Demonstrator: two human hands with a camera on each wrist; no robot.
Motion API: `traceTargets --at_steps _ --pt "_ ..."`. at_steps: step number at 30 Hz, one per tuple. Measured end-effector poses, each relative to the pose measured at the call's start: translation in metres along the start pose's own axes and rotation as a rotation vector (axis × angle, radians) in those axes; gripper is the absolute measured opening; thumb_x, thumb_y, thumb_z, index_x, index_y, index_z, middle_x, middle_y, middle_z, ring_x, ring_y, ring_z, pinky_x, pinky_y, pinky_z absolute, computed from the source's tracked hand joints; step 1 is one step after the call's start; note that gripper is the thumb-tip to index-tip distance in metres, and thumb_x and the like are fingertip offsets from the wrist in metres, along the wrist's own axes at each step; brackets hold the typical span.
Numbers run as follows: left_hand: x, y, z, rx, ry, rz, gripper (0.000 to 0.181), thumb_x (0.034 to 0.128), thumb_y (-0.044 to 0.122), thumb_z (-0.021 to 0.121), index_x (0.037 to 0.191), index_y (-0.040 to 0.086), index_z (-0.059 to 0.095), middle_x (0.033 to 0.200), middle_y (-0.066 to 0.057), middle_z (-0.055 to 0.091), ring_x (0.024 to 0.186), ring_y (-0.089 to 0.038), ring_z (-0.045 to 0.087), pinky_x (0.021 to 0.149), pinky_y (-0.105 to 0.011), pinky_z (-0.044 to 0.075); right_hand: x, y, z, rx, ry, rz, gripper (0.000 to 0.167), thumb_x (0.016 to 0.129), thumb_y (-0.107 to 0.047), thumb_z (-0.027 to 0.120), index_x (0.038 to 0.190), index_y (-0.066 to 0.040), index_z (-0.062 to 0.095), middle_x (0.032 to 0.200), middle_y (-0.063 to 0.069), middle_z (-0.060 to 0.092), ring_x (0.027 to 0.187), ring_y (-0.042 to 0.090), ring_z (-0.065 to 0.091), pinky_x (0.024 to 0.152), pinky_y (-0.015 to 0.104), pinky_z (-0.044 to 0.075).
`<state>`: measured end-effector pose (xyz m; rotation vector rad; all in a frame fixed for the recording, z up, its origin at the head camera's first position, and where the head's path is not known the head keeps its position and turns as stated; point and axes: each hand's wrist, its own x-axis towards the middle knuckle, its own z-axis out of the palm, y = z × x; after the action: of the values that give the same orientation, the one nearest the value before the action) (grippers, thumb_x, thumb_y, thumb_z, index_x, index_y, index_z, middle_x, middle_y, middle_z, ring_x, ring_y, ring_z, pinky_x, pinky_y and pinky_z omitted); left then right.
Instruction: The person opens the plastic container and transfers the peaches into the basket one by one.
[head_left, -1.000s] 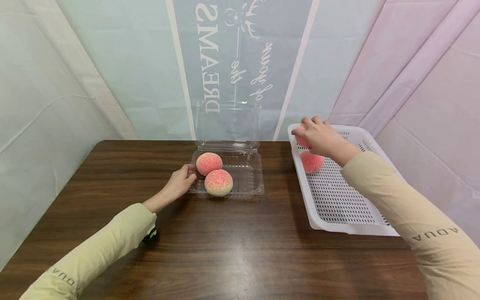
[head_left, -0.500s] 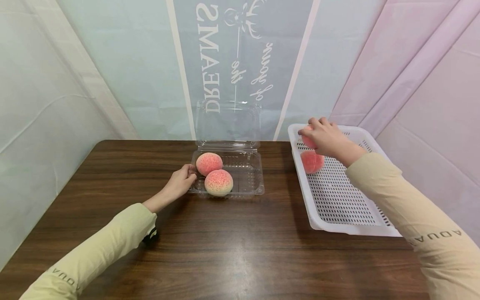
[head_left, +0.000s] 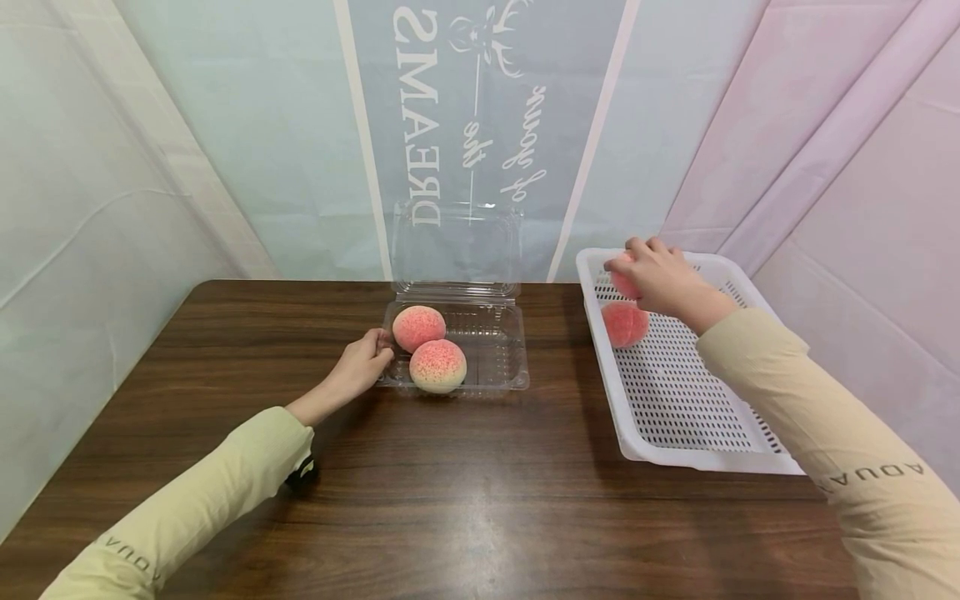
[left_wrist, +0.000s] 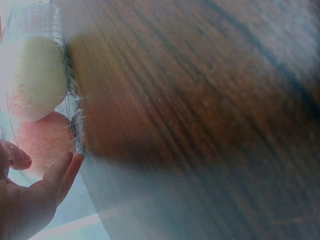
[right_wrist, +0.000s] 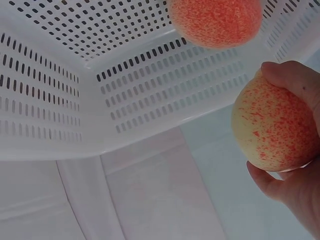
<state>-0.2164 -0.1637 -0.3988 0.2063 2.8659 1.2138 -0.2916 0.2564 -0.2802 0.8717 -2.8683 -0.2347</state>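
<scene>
The left arm (head_left: 187, 500) is stretched diagonally forward from the lower left, and the left hand (head_left: 356, 362) is held low, with its fingers bent in a pinch. The right arm (head_left: 817, 417) is extended farther forward; the right hand (head_left: 663, 279) is turned back upward, and a grip is formed by its curled fingers.

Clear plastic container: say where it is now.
In the head view, the clear plastic container lies open near the far edge of the table, with the left hand at its left side and the white basket to its right.
</scene>
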Motion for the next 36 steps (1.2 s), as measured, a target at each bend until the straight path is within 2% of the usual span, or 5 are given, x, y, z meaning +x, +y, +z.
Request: traceTargets --at_steps 10,18,23,36 --pt "0.0 0.0 0.0 -0.003 -0.006 0.001 0.039 0.0867 0.008 0.039 0.12 -0.012 0.042 0.11 -0.026 0.055 0.101 -0.031 0.053 0.082 -0.042 0.044 -0.003 0.006 0.001 0.016 -0.028 0.032 0.059 0.062 -0.001 0.074 0.117 -0.012 0.053 0.113 0.025 0.04 0.095 0.046 0.041 0.069 0.057 0.039" --pt "0.0 0.0 0.0 -0.001 0.004 0.004 0.039 0.0856 0.008 0.039 0.119 -0.012 0.043 0.108 -0.026 0.056 0.099 -0.031 0.053 0.082 -0.042 0.044 -0.007 0.012 0.004 0.023 -0.004 0.034 0.055 0.062 0.0 0.073 0.114 -0.01 0.054 0.108 0.026 0.042 0.093 0.047 0.042 0.069 0.059 0.039" --pt "-0.001 0.0 0.0 -0.001 0.006 0.005 0.039 0.085 0.008 0.039 0.118 -0.012 0.043 0.107 -0.025 0.056 0.099 -0.031 0.053 0.082 -0.042 0.044 -0.009 0.016 0.005 0.034 -0.023 0.056 0.051 0.064 0.0 0.071 0.112 -0.009 0.054 0.106 0.025 0.043 0.094 0.046 0.041 0.07 0.059 0.038" --pt "-0.001 0.001 0.0 0.005 -0.001 0.001 0.039 0.086 0.008 0.039 0.119 -0.012 0.042 0.109 -0.027 0.055 0.1 -0.032 0.052 0.083 -0.043 0.043 -0.016 0.024 0.012 0.076 -0.047 0.101 0.054 0.064 0.003 0.07 0.114 -0.009 0.054 0.106 0.026 0.042 0.094 0.046 0.039 0.07 0.058 0.037"
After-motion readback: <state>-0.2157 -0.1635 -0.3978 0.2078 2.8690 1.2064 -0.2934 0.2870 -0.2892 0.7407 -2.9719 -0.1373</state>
